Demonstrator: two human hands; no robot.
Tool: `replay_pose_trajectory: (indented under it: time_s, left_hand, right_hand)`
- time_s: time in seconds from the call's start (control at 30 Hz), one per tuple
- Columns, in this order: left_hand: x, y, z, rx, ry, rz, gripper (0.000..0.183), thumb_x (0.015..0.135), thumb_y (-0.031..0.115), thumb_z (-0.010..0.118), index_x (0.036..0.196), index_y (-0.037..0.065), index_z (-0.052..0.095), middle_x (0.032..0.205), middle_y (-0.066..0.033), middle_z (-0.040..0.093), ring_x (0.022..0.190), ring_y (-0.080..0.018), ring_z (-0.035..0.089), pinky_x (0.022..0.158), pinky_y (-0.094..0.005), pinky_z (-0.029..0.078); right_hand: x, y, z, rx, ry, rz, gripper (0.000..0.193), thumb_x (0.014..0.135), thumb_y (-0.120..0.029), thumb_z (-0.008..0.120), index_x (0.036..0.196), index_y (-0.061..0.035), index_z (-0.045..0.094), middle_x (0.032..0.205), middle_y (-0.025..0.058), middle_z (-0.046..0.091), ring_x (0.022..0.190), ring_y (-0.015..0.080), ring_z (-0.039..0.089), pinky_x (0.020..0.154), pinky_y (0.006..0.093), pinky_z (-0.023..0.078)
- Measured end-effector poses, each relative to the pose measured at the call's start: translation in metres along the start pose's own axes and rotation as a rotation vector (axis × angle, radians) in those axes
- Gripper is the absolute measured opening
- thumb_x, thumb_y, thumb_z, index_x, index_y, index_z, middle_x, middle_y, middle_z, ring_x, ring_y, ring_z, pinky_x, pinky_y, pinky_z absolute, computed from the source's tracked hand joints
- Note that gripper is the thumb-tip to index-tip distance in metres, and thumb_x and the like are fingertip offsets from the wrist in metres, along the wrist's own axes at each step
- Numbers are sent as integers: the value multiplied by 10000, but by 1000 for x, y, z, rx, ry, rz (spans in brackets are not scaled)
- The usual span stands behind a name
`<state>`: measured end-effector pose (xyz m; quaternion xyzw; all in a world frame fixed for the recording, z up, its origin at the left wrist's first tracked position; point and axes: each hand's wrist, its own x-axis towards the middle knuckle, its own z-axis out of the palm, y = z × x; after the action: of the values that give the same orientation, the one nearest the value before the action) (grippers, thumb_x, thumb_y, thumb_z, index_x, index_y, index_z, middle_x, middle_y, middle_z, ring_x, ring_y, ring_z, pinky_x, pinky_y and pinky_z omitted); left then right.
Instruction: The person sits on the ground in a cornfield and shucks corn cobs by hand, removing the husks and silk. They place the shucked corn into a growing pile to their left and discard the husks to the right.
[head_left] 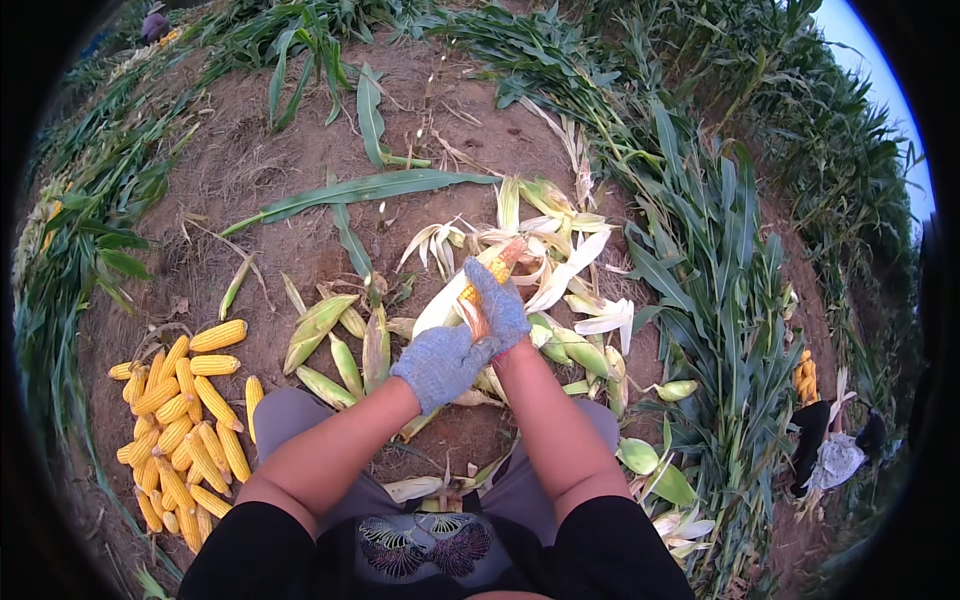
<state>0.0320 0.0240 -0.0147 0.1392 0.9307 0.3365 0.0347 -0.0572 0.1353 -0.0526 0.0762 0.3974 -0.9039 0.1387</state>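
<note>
In front of my knees, both my hands wear grey knitted gloves and are closed on one ear of corn (508,258). My right hand (498,308) wraps round its middle. Lower down, my left hand (440,368) grips near the base, its fingers partly hidden. Yellow and reddish kernels show at the bare upper end, which tilts up to the right. Pale husk (441,309) is peeled down along the ear's left side. Loose opened husks (565,270) lie just beyond my hands, and unpeeled green ears (318,332) lie to their left.
A heap of bare yellow corn ears (175,430) lies at my left. More green-husked ears (585,352) lie to the right. Cut corn stalks (700,270) form a thick band along the right side. A person (832,450) works at the far right, another (155,25) far left.
</note>
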Motion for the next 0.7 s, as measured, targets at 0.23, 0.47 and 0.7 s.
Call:
replay_pose_trajectory:
  time_s: [0.23, 0.47, 0.7]
  left_hand:
    - [-2, 16, -1, -65, 13, 7, 429, 982, 376, 520, 915, -27, 653, 827, -288, 635, 782, -478, 616, 704, -546, 476]
    - [-13, 19, 4, -82, -16, 42, 373, 971, 347, 544, 961, -9, 657, 847, -284, 644, 805, -469, 621, 708, -547, 475]
    - [-31, 22, 4, -127, -5, 82, 429, 975, 388, 530, 887, -12, 658, 802, -285, 638, 769, -462, 632, 699, -549, 486]
  right_hand:
    - [16, -18, -12, -43, 79, -131, 260, 863, -202, 745, 1037, -51, 626, 871, 14, 609, 737, 139, 609, 645, 299, 510]
    - [27, -24, -33, 3, 37, -27, 221, 859, -209, 747, 991, -67, 640, 836, 21, 622, 711, 159, 626, 637, 309, 522]
    - [32, -32, -37, 86, 8, 25, 286, 883, -297, 716, 981, -43, 628, 798, 100, 662, 662, 233, 664, 628, 352, 572]
